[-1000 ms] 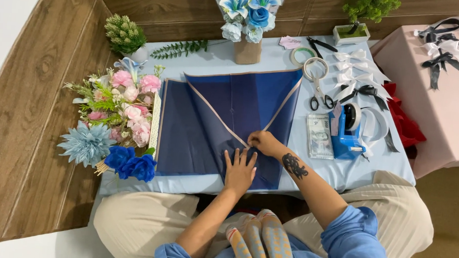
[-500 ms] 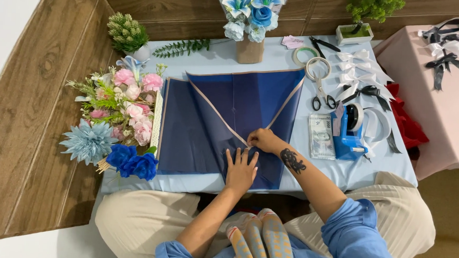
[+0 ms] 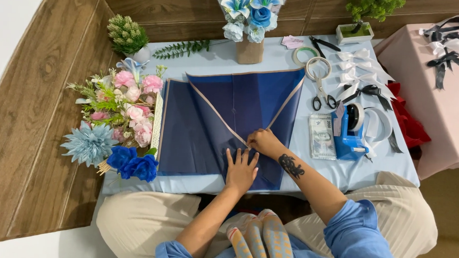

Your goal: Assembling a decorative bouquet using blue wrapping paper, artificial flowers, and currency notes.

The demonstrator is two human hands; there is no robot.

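A dark blue wrapping sheet (image 3: 203, 128) with a pale gold edge lies spread on the low light-blue table (image 3: 372, 169), its upper part folded into a pointed flap. My left hand (image 3: 240, 171) lies flat on the sheet near the table's front edge, fingers spread. My right hand (image 3: 262, 141) sits just above it, fingers pinched on the folded edge of the sheet where the two gold borders meet. A dark tattoo marks my right forearm.
Pink, pale blue and deep blue artificial flowers (image 3: 119, 124) lie at the left. A blue bouquet (image 3: 251, 11) stands at the back. Scissors (image 3: 321, 94), tape rolls (image 3: 317, 68), white and black bows (image 3: 358, 72), a blue tape dispenser (image 3: 350, 131) and banknotes (image 3: 320, 143) fill the right.
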